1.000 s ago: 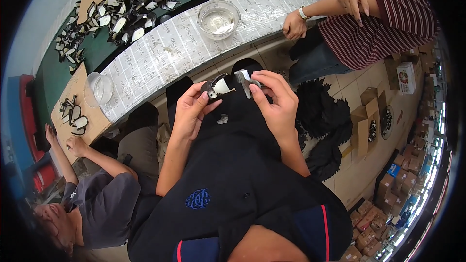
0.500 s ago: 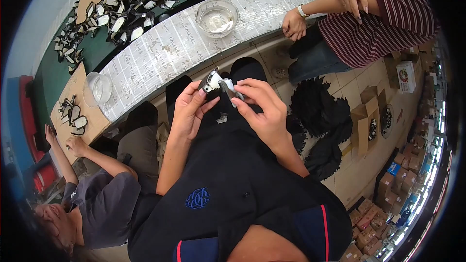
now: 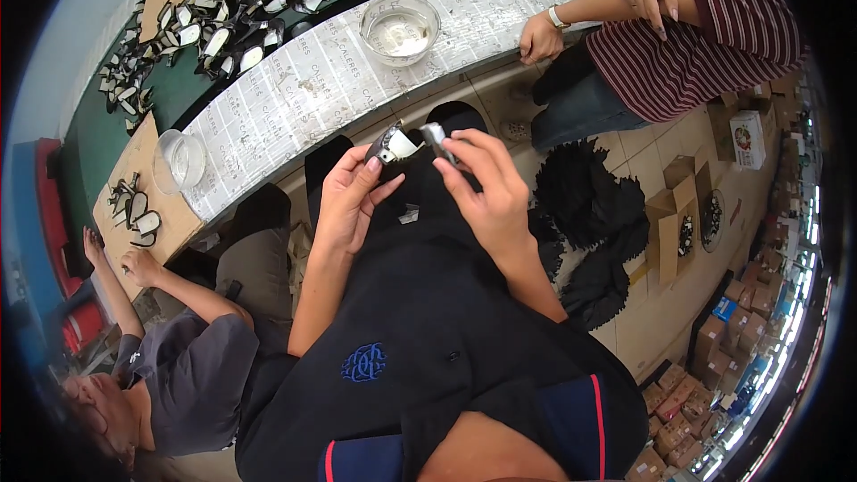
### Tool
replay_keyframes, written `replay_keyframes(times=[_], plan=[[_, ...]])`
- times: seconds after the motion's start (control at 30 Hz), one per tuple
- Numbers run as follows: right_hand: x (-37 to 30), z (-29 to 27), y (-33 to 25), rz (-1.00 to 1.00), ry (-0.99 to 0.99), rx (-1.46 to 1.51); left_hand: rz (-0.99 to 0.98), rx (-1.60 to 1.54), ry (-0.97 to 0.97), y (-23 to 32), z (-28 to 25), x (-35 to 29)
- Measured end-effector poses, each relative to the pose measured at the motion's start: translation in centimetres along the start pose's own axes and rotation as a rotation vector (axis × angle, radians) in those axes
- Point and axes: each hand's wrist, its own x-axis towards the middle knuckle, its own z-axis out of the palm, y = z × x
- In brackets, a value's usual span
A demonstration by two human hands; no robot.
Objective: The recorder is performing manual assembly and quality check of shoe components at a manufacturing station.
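Note:
My left hand [image 3: 346,203] is closed on a small curved black piece [image 3: 399,145] with a whitish inner face, which looks like a shoe heel. It is held tilted above my lap, thumb on its near side. To its right, my right hand [image 3: 494,186] pinches a short dark tool [image 3: 436,137] with a whitish end, possibly a brush; its exact kind does not show. The tool's pale end points toward the heel, with a small gap between them. Many similar black-and-white heels [image 3: 253,58] lie heaped on the green surface beyond the bench.
A clear bowl of liquid [image 3: 400,31] stands on the paper-covered bench [image 3: 303,94]. Another clear bowl [image 3: 180,161] sits at its left end, near several heels [image 3: 143,219] on cardboard. Co-workers sit left and far right. Black fabric [image 3: 594,205] and an open carton [image 3: 677,219] are on the right.
My right hand has drawn the tool a little to the right, off the heel, which it overlapped before. The left hand has barely moved; the heel's pale face shows more.

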Motion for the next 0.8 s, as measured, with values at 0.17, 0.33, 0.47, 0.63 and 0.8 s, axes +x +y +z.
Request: replay_keyframes(times=[0.17, 0.33, 0.47, 0.63, 0.8], plan=[[0.7, -1.0, 0.1, 0.017, 0.065, -0.014, -0.025, -0.065, -0.036, -0.2, -0.5, 0.2], [0.5, -1.1, -0.6, 0.038, 0.008, 0.134, -0.053, -0.051, 0.061, 0.2, 0.7, 0.2], [-0.1, -0.3, -0.8, 0.013, -0.051, 0.182, -0.057, -0.059, 0.057, 0.2, 0.8, 0.2], [-0.2, -0.1, 0.0, -0.020, -0.034, 0.079, -0.052, -0.053, 0.020, -0.1, 0.1, 0.3], [0.6, -1.3, 0.3, 0.013, 0.053, 0.003, -0.050, -0.061, -0.018, -0.1, -0.3, 0.3]])
